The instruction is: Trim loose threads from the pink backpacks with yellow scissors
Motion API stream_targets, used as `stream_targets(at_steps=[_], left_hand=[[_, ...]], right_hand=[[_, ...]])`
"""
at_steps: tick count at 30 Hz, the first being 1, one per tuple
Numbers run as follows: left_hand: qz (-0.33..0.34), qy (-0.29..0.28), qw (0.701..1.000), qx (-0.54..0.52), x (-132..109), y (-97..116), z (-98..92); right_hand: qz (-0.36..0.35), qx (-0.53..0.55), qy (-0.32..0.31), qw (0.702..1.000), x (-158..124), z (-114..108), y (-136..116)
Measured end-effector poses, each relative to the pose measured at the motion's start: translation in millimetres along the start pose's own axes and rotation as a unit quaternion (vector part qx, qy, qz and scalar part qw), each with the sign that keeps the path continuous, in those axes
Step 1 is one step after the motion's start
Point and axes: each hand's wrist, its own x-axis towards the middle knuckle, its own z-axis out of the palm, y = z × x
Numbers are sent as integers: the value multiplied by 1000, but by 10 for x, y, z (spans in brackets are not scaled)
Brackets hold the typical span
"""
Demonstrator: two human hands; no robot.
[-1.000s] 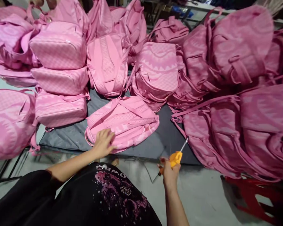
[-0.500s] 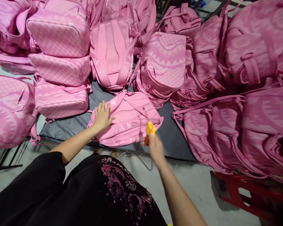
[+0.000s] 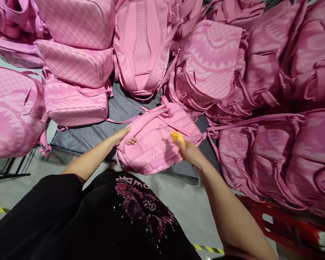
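In front of me a pink backpack lies on its front on a dark grey-covered table, its padded, perforated back panel and straps facing up. My left hand is closed around the near-left part of the backpack, thumb on top, with fingers curled at a shoulder strap. A small yellow tool sits in my right hand, fingers wrapped around it, just over the backpack's right side. Blur hides what kind of tool it is.
Stacked pink backpacks stand at the left, another pink backpack rises behind, and several more backpacks line the right. The dark table cover shows between them. A red plastic stool is at lower right.
My left hand has gone from lying spread on the backpack to gripping its left part. The backpack has turned and tilted somewhat. My right hand with the yellow tool has moved over the backpack.
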Motion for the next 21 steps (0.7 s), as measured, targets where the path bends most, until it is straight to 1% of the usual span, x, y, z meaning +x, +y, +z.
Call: stream_targets(at_steps=[1, 2, 4, 5, 7, 8, 9, 10, 11, 12, 13, 14, 15, 16, 17, 18, 19, 20, 21], left_hand=[[-24, 4, 1000, -12, 55, -1, -2], [-40, 5, 999, -17, 103, 3, -1], [-56, 7, 998, -14, 170, 17, 7], [-62, 15, 998, -9, 187, 23, 13], [-64, 35, 997, 11, 195, 23, 34], [-53, 49, 997, 31, 188, 14, 54], [-33, 65, 995, 65, 174, 0, 84], [1, 84, 990, 115, 154, -19, 127], [47, 101, 977, 180, 128, -43, 182], [103, 117, 953, 259, 96, -69, 248], [158, 129, 917, 343, 60, -97, 325], [204, 135, 872, 424, 20, -125, 408], [236, 136, 824, 497, -22, -152, 494], [253, 135, 779, 558, -66, -180, 579], [258, 139, 743, 602, -109, -209, 662], [261, 152, 716, 629, -153, -242, 742], [267, 166, 698, 644, -195, -283, 821], [278, 171, 684, 652, -234, -333, 899], [290, 164, 677, 656, -268, -393, 979]], right_hand=[[14, -5, -28, 999, -57, 1, -40], [16, 1, -71, 997, -116, -5, -79], [-17, 32, -163, 986, -226, -24, -153], [-37, 43, -184, 981, -270, -32, -187], [-49, 46, -162, 985, -334, -43, -244], [-49, 41, -153, 986, -356, -50, -265], [-54, 37, -162, 985, -375, -59, -279], [-62, 34, -173, 982, -396, -74, -285], [-66, 33, -172, 982, -420, -96, -282], [-65, 31, -147, 987, -448, -128, -268], [-61, 30, -114, 991, -479, -169, -244], [-59, 28, -97, 993, -514, -220, -209], [-61, 26, -113, 991, -549, -278, -162], [-65, 20, -149, 987, -584, -341, -104], [-59, 5, -177, 982, -616, -405, -36], [-39, -22, -162, 986, -647, -466, 39], [0, -58, -105, 993, -677, -519, 120], [47, -89, -30, 994, -710, -561, 202], [85, -101, 17, 991, -746, -590, 284]])
